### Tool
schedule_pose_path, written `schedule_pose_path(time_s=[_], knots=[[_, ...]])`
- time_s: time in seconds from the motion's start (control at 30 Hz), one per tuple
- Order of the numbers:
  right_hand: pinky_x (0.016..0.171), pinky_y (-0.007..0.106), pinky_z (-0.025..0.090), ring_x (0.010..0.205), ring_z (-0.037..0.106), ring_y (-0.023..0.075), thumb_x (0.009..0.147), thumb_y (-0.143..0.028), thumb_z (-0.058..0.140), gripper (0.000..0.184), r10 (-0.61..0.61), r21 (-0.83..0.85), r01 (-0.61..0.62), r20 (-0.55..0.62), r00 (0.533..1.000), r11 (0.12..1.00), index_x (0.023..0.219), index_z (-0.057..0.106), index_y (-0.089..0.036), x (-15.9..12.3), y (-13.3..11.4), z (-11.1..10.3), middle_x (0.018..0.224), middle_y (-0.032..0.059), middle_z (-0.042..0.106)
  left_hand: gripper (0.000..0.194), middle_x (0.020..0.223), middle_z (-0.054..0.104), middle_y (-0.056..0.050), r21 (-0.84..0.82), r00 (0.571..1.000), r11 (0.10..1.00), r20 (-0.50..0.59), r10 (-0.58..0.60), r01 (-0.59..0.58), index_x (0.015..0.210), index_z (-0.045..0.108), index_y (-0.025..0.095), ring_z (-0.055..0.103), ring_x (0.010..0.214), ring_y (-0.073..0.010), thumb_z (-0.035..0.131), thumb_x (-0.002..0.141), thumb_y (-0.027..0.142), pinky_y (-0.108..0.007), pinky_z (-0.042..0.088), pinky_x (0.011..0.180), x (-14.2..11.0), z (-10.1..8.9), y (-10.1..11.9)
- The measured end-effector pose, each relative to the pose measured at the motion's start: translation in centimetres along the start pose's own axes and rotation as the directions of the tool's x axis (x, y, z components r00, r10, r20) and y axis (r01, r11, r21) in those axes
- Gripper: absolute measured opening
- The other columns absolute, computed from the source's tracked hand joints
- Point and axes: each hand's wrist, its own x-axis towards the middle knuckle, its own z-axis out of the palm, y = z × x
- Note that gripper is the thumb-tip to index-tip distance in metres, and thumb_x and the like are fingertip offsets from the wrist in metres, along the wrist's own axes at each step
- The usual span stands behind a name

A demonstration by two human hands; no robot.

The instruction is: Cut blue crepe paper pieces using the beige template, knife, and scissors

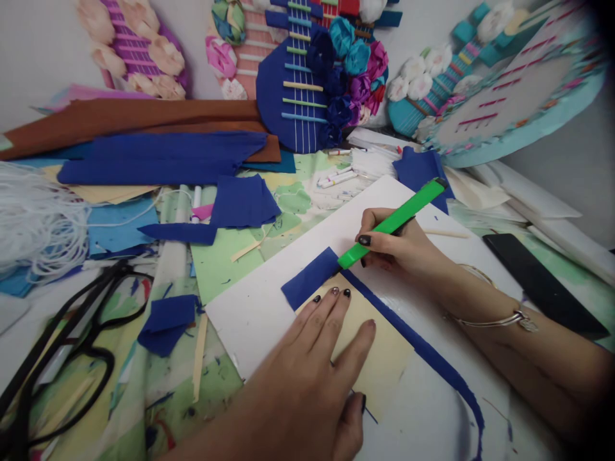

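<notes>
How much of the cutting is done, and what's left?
A long blue strip already looks cut, running beyond the cream sheet. The right hand holds the green cutter at the strip's upper end; the left hand presses on the sheet. The wider blue piece probably has cutting left; I can't tell how much.

pale grey wall (pixel 43 51), green patterned tablecloth (pixel 218 368)
</notes>
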Motion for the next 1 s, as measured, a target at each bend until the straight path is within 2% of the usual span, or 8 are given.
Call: schedule_pose_path(time_s=[0.3, 0.63, 0.83, 1.0], knots=[[0.035, 0.018, 0.028, 0.034, 0.039, 0.0047, 0.079, -0.025, 0.071, 0.026, -0.022, 0.036, 0.021, 0.036, 0.999, 0.999, 0.064, 0.051, -0.017, -0.14, 0.02, 0.08, 0.046, -0.0035, 0.057, 0.064, 0.150, 0.035, -0.026, 0.007, 1.000, 1.000, 0.011, 0.010, -0.010, 0.146, 0.039, 0.015, 0.027, 0.140, -0.0394, 0.053, 0.087, 0.037, -0.056, 0.036, 0.109, 0.15, -0.06, -0.11], [0.033, 0.017, 0.030, 0.032, 0.040, 0.0049, 0.077, -0.023, 0.070, 0.023, -0.029, 0.009, 0.029, -0.014, 0.999, 1.000, 0.063, 0.053, -0.017, 0.08, 0.24, -0.15, 0.042, -0.0045, 0.054, 0.065, 0.150, 0.034, -0.026, 0.024, 1.000, 1.000, -0.009, 0.015, -0.014, 0.146, 0.037, 0.015, 0.026, 0.140, -0.0394, 0.053, 0.087, 0.036, -0.056, 0.036, 0.108, -0.05, 0.00, -0.20], [0.031, 0.015, 0.025, 0.032, 0.039, 0.0039, 0.076, -0.022, 0.069, 0.023, -0.031, 0.000, 0.031, -0.034, 0.999, 1.000, 0.062, 0.052, -0.016, 0.07, 0.06, -0.02, 0.045, -0.0012, 0.060, 0.065, 0.150, 0.035, -0.026, 0.023, 1.000, 1.000, -0.006, 0.017, -0.017, 0.146, 0.038, 0.014, 0.027, 0.140, -0.0395, 0.053, 0.086, 0.036, -0.056, 0.038, 0.108, 0.11, 0.10, -0.19], [0.030, 0.014, 0.025, 0.031, 0.037, 0.0034, 0.074, -0.022, 0.070, 0.022, -0.008, 0.020, 0.009, -0.049, 0.999, 1.000, 0.061, 0.053, -0.016, 0.14, 0.01, -0.06, 0.044, -0.0015, 0.059, 0.065, 0.150, 0.035, -0.026, 0.021, 1.000, 1.000, -0.014, 0.019, -0.018, 0.146, 0.038, 0.015, 0.027, 0.140, -0.0393, 0.053, 0.087, 0.036, -0.056, 0.038, 0.108, 0.05, 0.07, -0.13]])
